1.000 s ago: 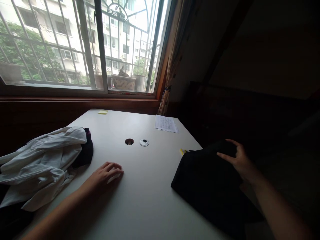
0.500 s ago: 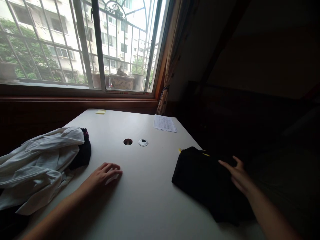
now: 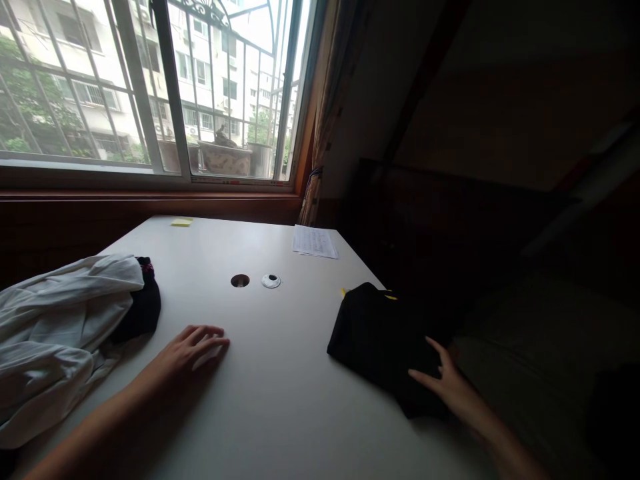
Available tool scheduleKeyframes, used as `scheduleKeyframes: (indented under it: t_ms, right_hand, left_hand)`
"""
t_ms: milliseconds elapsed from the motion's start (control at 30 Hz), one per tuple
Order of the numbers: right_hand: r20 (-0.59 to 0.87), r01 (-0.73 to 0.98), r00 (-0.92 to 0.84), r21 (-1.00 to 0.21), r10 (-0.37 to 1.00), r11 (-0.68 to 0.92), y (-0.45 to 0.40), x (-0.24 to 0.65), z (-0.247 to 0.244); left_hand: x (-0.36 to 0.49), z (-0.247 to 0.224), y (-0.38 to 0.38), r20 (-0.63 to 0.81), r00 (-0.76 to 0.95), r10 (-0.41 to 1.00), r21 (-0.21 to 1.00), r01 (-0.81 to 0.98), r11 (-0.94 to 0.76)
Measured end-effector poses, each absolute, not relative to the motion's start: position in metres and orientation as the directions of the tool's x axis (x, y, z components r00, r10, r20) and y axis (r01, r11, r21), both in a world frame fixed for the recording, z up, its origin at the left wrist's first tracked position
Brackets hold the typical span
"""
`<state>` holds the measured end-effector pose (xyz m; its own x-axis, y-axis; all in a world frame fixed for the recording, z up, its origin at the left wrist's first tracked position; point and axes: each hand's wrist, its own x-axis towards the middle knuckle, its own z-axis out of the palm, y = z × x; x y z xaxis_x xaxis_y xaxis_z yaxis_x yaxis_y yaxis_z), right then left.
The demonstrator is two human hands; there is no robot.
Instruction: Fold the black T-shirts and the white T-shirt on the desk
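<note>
The black cloth (image 3: 380, 340) lies at the right edge of the white table (image 3: 285, 387), right hand (image 3: 445, 380) spread over it; left hand (image 3: 190, 350) loosely spread, nearer the left edge; past the far edge, a barred window (image 3: 175, 100); the room (image 3: 490, 127) dim.

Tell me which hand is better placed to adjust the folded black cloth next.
Likely the right: the right hand is spread at the folded black cloth, while the left hand is across the smooth white tabletop, nearer the crumpled white fabric.
</note>
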<state>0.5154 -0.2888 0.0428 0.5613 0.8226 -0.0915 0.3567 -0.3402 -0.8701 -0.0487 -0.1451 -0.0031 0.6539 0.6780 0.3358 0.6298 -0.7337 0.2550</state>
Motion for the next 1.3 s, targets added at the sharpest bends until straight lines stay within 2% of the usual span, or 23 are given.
scheduleKeyframes:
  t_ms: [133,333,533,600,833,933,1100,1300]
  right_hand:
    - [-0.103,0.341,0.608,-0.862,0.787,-0.376,-0.3,0.523,0.062]
    - [-0.106,0.376,0.623,-0.829,0.775,-0.415,-0.32,0.583,0.083]
    - [-0.402,0.187,0.534,-0.801,0.743,-0.568,-0.324,0.608,0.073]
    - [-0.435,0.143,0.539,-0.797,0.721,-0.587,-0.318,0.609,0.073]
    - [-0.444,0.171,0.555,-0.767,0.704,-0.618,-0.266,0.625,0.084]
    - [-0.432,0.165,0.523,-0.795,0.735,-0.584,-0.238,0.623,0.084]
    - [-0.385,0.076,0.496,-0.874,0.778,-0.481,-0.198,0.613,0.076]
    - [-0.242,0.189,0.564,-0.893,0.789,-0.409,-0.166,0.611,0.078]
  left_hand:
    - [-0.048,-0.002,-0.145,0.331,0.65,0.684,0.252,0.637,-0.728]
    - [-0.05,-0.002,-0.144,0.35,0.661,0.664,0.241,0.622,-0.745]
    - [-0.05,-0.006,-0.143,0.357,0.656,0.664,0.244,0.621,-0.745]
    - [-0.05,-0.006,-0.143,0.361,0.659,0.66,0.24,0.618,-0.749]
    - [-0.051,-0.003,-0.144,0.356,0.664,0.657,0.24,0.615,-0.751]
    - [-0.05,-0.001,-0.145,0.347,0.665,0.661,0.244,0.617,-0.748]
    - [-0.049,0.002,-0.148,0.351,0.66,0.665,0.247,0.619,-0.745]
    - [-0.047,0.009,-0.15,0.347,0.659,0.667,0.246,0.622,-0.743]
